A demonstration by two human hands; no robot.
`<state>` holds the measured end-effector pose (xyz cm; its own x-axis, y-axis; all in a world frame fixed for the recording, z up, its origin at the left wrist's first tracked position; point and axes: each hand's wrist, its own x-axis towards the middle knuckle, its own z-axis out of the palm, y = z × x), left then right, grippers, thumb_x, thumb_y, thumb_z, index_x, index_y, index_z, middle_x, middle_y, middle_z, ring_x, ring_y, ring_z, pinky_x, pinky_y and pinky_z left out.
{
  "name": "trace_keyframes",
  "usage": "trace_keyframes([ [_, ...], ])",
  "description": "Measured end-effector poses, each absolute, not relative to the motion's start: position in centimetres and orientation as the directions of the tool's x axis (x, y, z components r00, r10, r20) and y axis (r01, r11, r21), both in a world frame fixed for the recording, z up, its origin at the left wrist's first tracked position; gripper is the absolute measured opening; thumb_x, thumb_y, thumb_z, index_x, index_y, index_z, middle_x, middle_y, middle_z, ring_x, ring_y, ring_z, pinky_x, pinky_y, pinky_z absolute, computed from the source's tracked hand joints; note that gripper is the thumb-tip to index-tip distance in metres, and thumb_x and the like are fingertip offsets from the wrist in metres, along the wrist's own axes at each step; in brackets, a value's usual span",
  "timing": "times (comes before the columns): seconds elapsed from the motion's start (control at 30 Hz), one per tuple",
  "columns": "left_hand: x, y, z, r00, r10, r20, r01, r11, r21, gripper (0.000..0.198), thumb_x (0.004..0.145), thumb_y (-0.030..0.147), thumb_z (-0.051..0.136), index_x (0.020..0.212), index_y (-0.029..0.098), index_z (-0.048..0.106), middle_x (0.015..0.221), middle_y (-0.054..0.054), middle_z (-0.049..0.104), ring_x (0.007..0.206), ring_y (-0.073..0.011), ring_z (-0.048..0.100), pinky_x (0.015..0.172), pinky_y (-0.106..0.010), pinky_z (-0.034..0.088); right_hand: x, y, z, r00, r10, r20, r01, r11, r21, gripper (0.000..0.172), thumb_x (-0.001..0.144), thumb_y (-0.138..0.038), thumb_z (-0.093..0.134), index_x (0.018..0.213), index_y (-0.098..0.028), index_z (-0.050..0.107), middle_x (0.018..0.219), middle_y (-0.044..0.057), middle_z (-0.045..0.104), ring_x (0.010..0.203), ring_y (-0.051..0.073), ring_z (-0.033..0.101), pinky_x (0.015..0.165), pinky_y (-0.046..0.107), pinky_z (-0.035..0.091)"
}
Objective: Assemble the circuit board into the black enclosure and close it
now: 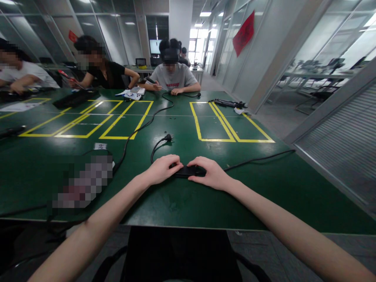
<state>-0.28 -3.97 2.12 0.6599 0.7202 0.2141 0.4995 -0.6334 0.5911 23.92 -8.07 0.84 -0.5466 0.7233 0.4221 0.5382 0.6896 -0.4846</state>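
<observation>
A small black block-like device, perhaps a power adapter (185, 171), lies between my two hands low on the green table. My left hand (164, 168) is closed round its left end, thumb and fingers pinched together. Around the right end my right hand (207, 172) curls its thumb and fingers, with a dark part between them. From beside my left hand a black cable loops up to a plug (168, 137) resting on the table. Another black cable (258, 159) runs off to the right from behind my right hand.
On the green table (176, 211) are yellow tape outlines, a long black cable (143, 126), a blurred object (85, 182) at left, a label (100, 146) and a black tripod-like item (229, 103). Several people sit across; one in a grey shirt (173, 76) wears a headset.
</observation>
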Motion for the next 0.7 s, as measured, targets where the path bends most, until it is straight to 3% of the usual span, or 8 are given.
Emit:
trace_keyframes([
  [0.17,-0.2,-3.9,2.0,0.647,0.738,0.192,0.511,-0.607,0.609,0.025,0.095,0.036,0.054,0.078,0.02,0.062,0.076,0.0,0.066,0.072,-0.0164,0.058,0.067,-0.025,0.041,23.4,-8.0,0.7,-0.624,0.648,0.437,0.54,0.762,-0.359,0.034,0.088,-0.034,0.074,0.118,-0.021,0.065,0.105,0.01,0.072,0.094,0.026,0.066,0.081,0.039,0.055],
  [0.3,-0.3,-4.3,2.1,0.638,0.717,0.281,0.502,-0.664,0.555,0.022,0.096,0.035,0.056,0.085,0.02,0.069,0.083,-0.003,0.071,0.077,-0.0176,0.063,0.072,-0.027,0.046,23.3,-7.9,0.8,-0.631,0.641,0.437,0.549,0.767,-0.331,0.03,0.091,-0.034,0.07,0.118,-0.021,0.065,0.101,0.01,0.072,0.09,0.025,0.065,0.079,0.039,0.054],
  [0.4,-0.5,-4.5,2.3,0.688,0.648,0.327,0.461,-0.738,0.493,0.026,0.093,0.043,0.064,0.104,0.021,0.073,0.095,-0.006,0.075,0.086,-0.0201,0.068,0.079,-0.029,0.05,23.5,-7.9,0.9,-0.609,0.653,0.451,0.554,0.757,-0.348,0.026,0.092,-0.033,0.068,0.115,-0.021,0.066,0.1,0.01,0.072,0.09,0.025,0.066,0.08,0.038,0.054],
  [0.5,-0.6,-4.5,2.3,0.747,0.578,0.328,0.438,-0.8,0.411,0.049,0.081,0.049,0.078,0.12,0.02,0.07,0.107,-0.009,0.075,0.094,-0.0247,0.07,0.083,-0.032,0.051,23.9,-7.9,0.9,-0.573,0.687,0.448,0.564,0.726,-0.393,0.025,0.091,-0.033,0.067,0.113,-0.02,0.066,0.101,0.011,0.073,0.09,0.025,0.068,0.08,0.038,0.055],
  [0.63,-0.3,-4.5,2.4,0.781,0.538,0.319,0.452,-0.838,0.306,0.035,0.091,0.036,0.067,0.122,0.02,0.069,0.11,-0.01,0.076,0.097,-0.0249,0.07,0.087,-0.034,0.051,24.2,-7.8,1.1,-0.536,0.732,0.42,0.559,0.681,-0.473,0.022,0.094,-0.034,0.063,0.111,-0.02,0.067,0.103,0.01,0.075,0.089,0.024,0.07,0.08,0.037,0.055],
  [0.7,-0.1,-4.6,2.5,0.793,0.532,0.299,0.471,-0.845,0.255,0.034,0.094,0.038,0.063,0.121,0.019,0.07,0.104,-0.01,0.076,0.094,-0.0246,0.07,0.086,-0.034,0.05,24.3,-7.8,1.3,-0.551,0.729,0.407,0.549,0.684,-0.481,0.025,0.093,-0.035,0.064,0.113,-0.021,0.067,0.104,0.009,0.075,0.091,0.024,0.071,0.081,0.036,0.055],
])
